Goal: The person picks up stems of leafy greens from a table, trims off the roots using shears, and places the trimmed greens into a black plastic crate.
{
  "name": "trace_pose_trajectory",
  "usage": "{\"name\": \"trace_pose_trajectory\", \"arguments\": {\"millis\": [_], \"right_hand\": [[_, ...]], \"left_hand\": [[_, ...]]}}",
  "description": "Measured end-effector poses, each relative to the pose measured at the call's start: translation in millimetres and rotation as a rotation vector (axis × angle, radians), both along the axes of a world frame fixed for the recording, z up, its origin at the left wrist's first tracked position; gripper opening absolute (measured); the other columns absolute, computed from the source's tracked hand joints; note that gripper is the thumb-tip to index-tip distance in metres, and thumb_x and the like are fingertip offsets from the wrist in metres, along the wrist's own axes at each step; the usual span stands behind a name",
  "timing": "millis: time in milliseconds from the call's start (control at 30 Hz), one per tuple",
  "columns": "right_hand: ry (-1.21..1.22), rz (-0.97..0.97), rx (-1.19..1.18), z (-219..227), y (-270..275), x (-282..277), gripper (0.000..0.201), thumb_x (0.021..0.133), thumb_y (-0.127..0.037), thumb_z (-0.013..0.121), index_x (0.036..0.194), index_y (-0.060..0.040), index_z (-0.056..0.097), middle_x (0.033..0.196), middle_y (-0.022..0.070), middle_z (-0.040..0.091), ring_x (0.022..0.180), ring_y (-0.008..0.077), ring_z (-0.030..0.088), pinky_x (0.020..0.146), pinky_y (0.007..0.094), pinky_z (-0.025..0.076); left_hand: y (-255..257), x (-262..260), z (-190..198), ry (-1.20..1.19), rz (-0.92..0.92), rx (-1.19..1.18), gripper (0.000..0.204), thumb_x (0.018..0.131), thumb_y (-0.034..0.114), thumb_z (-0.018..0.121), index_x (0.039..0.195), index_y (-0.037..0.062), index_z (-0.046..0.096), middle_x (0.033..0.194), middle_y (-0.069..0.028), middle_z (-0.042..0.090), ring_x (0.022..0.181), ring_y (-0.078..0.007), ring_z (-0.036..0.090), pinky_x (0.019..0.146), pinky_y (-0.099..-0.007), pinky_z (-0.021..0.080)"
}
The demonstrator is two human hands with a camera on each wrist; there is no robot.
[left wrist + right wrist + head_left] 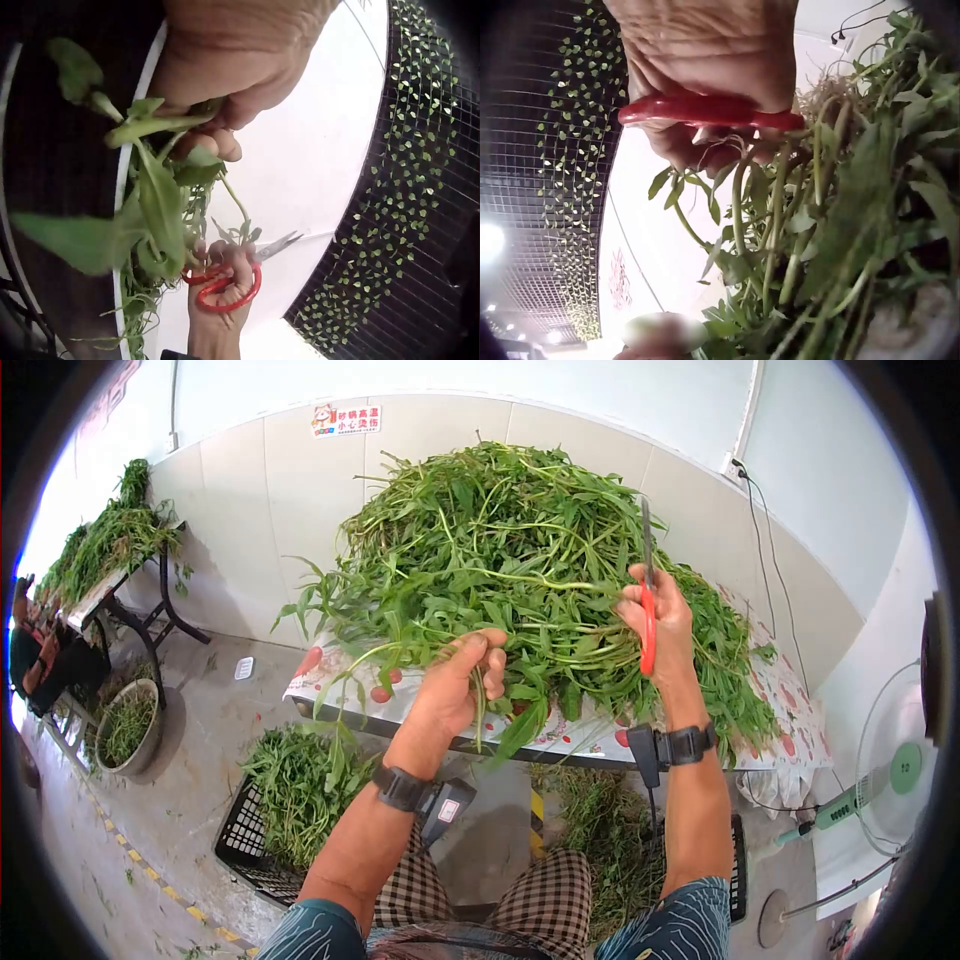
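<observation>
A big heap of leafy green stems (480,530) lies on a table with a patterned cover. At its front edge my left hand (462,685) pinches a green stem (161,126) between thumb and fingers, its leaves hanging below the hand. My right hand (662,622), at the right of the heap, has its fingers curled in the handles of red scissors (648,630), the blades pointing away from me. In the right wrist view, stems with roots (780,202) hang at the fingertips of the right hand (712,67); the scissor blades are hidden there.
Below the table stand a black crate (243,835) of greens at left and a second pile of stems (605,820) at right. A fan (870,790) is at far right. At left, a person (40,650) sits by another table (105,585) of greens and a round tub (130,735).
</observation>
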State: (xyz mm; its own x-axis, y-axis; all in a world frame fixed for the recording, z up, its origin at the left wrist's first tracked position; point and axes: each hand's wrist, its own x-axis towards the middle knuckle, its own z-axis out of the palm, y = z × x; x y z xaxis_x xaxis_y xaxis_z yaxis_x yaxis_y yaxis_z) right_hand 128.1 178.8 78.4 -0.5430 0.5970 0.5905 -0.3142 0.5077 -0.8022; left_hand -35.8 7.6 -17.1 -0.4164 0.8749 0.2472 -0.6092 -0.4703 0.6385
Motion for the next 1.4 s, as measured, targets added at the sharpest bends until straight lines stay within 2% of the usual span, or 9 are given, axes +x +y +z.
{"name": "trace_pose_trajectory", "arguments": {"millis": [200, 300, 533, 633, 800, 900, 1100, 1267, 1400], "right_hand": [[-0.053, 0.164, 0.039, -30, -19, 23, 0.041, 0.072, 0.004, 0.061, 0.111, -0.0061, 0.051, 0.089, 0.0015, 0.057, 0.079, 0.0078, 0.055, 0.071, 0.0225, 0.047], [-0.327, 0.117, 0.280, -35, -39, 28, 0.038, 0.072, 0.005, 0.062, 0.107, -0.0069, 0.054, 0.092, 0.0026, 0.058, 0.083, 0.0105, 0.056, 0.075, 0.0259, 0.048], [-0.433, 0.017, 0.446, -42, -45, 27, 0.034, 0.071, 0.001, 0.062, 0.104, -0.0068, 0.056, 0.092, 0.0091, 0.059, 0.084, 0.0197, 0.060, 0.077, 0.0295, 0.048], [-0.482, -0.019, 0.391, -47, -42, 28, 0.032, 0.073, -0.001, 0.061, 0.103, -0.0066, 0.055, 0.094, 0.0102, 0.060, 0.085, 0.0207, 0.061, 0.077, 0.0307, 0.048], [-0.472, -0.004, 0.389, -50, -39, 29, 0.031, 0.074, -0.002, 0.061, 0.104, -0.0072, 0.055, 0.091, 0.0105, 0.061, 0.084, 0.0209, 0.062, 0.076, 0.0310, 0.048], [-0.476, -0.023, 0.339, -50, -39, 30, 0.031, 0.075, -0.002, 0.060, 0.105, -0.0062, 0.054, 0.091, 0.0089, 0.062, 0.083, 0.0176, 0.061, 0.075, 0.0288, 0.048], [0.026, 0.115, -0.046, -56, -21, 39, 0.034, 0.078, 0.000, 0.060, 0.110, -0.0038, 0.049, 0.089, 0.0069, 0.061, 0.081, 0.0132, 0.059, 0.073, 0.0261, 0.049], [0.226, 0.239, -0.293, -59, -24, 77, 0.045, 0.086, -0.038, 0.056, 0.117, -0.0076, 0.044, 0.084, 0.0125, 0.062, 0.070, 0.0151, 0.058, 0.058, 0.0273, 0.048], [0.180, 0.399, -0.477, -73, -54, 102, 0.062, 0.082, -0.047, 0.057, 0.127, -0.0096, 0.036, 0.099, 0.0168, 0.060, 0.078, 0.0194, 0.060, 0.066, 0.0314, 0.051]], "left_hand": [[2, 5, 6, 0.124, -0.007, -0.149, 0.033, 0.092, 0.021, 0.046, 0.115, -0.0022, 0.049, 0.090, -0.0087, 0.060, 0.061, -0.0135, 0.048, 0.053, -0.0250, 0.040], [3, 3, 7, 0.193, -0.053, -0.179, 0.041, 0.092, 0.023, 0.045, 0.124, -0.0036, 0.042, 0.101, -0.0120, 0.059, 0.064, -0.0146, 0.050, 0.053, -0.0248, 0.041], [-4, 4, 8, 0.062, -0.133, 0.000, 0.037, 0.091, 0.022, 0.049, 0.126, 0.0104, 0.044, 0.100, -0.0067, 0.057, 0.057, -0.0104, 0.045, 0.043, -0.0210, 0.033], [-12, 11, 14, 0.114, -0.030, 0.022, 0.036, 0.087, 0.022, 0.055, 0.121, 0.0106, 0.047, 0.099, -0.0017, 0.055, 0.059, -0.0089, 0.045, 0.044, -0.0201, 0.032], [-9, 12, 11, 0.187, 0.041, -0.038, 0.022, 0.084, 0.018, 0.060, 0.103, 0.0102, 0.052, 0.072, 0.0044, 0.045, 0.058, -0.0068, 0.042, 0.044, -0.0203, 0.030], [-5, 12, 6, 0.085, 0.218, -0.041, 0.020, 0.083, 0.020, 0.062, 0.099, 0.0132, 0.053, 0.074, 0.0043, 0.046, 0.059, -0.0079, 0.040, 0.045, -0.0210, 0.030], [-1, 7, 3, 0.098, 0.305, -0.066, 0.015, 0.086, 0.020, 0.058, 0.098, 0.0126, 0.054, 0.069, 0.0039, 0.042, 0.056, -0.0067, 0.035, 0.046, -0.0212, 0.027], [-4, 11, 10, 0.067, 0.327, -0.072, 0.019, 0.089, 0.026, 0.052, 0.097, 0.0099, 0.054, 0.067, 0.0026, 0.040, 0.055, -0.0071, 0.036, 0.046, -0.0215, 0.027], [-3, 7, 5, 0.104, 0.365, -0.054, 0.021, 0.089, 0.028, 0.052, 0.097, 0.0091, 0.054, 0.070, 0.0025, 0.041, 0.056, -0.0072, 0.036, 0.046, -0.0217, 0.027]]}}
